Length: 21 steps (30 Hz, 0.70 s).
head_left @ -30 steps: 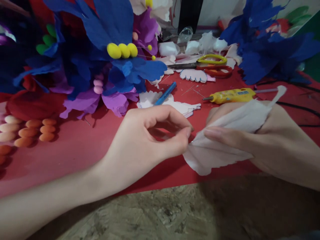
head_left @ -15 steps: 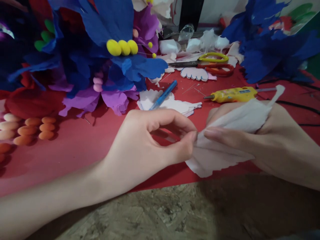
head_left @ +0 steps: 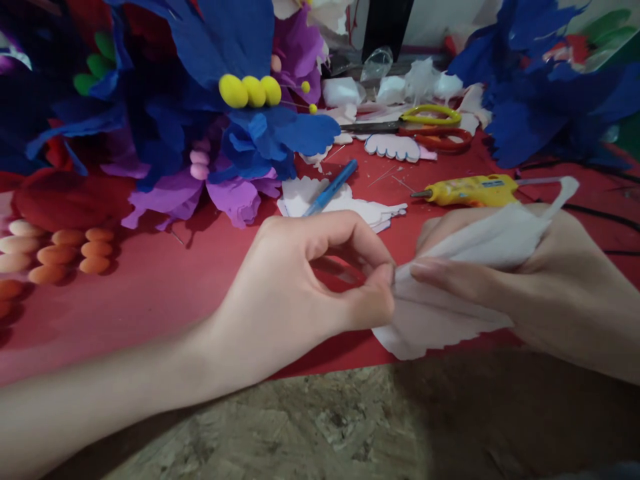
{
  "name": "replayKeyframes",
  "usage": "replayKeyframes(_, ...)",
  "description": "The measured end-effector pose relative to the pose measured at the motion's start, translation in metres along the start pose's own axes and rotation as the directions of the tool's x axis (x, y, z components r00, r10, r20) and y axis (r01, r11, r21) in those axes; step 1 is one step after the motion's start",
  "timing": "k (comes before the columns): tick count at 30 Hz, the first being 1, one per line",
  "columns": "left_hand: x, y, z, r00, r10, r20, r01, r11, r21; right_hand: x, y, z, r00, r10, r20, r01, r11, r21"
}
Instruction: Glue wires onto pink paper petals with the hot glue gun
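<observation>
A thin white paper petal (head_left: pixel 435 317) with a wavy edge and a narrow stem-like end spans the space between my hands, near the red table's front edge. My left hand (head_left: pixel 310 287) pinches its left edge between thumb and forefinger. From the other side my right hand (head_left: pixel 540 287) grips it, thumb on top and the other fingers mostly hidden beneath. The petal's narrow tail sticks out over the back of my right hand. Just behind that hand lies a yellow glue gun (head_left: pixel 473 191).
Behind my left hand a blue pen (head_left: pixel 331 188) rests on white petal cutouts (head_left: pixel 370 212). Farther back lie scissors (head_left: pixel 430 115) with yellow and red handles. Blue paper flowers (head_left: pixel 220 40) fill the left, more blue paper (head_left: pixel 545 100) the right. Orange beads (head_left: pixel 57 255) sit at left.
The view has shifted slightly, so the things on the table sit a little farther right. Both hands keep their hold on the petal with hardly any movement.
</observation>
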<state>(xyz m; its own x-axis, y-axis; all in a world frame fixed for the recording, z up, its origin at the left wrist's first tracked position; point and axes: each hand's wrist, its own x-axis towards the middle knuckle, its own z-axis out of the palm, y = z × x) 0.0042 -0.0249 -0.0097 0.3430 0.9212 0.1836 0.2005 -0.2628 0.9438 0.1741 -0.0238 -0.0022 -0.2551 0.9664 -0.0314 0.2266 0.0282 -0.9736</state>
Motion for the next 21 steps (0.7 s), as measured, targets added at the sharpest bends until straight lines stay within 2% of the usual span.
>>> replayKeyframes(15,0.0024,0.0015,0.0002,0.998,-0.070,-0.003,0.070,0.996,-0.052,-0.0007,0.0043,-0.0042,1.000,-0.006,0.004,0.006,1.000,0.008)
replayKeyframes(21,0.0049,0.0035,-0.0010,0.995,-0.072,-0.064,0.068,0.996,-0.052,-0.0009,0.0038,-0.0043,1.000,0.017,-0.011,-0.017,0.999,0.027)
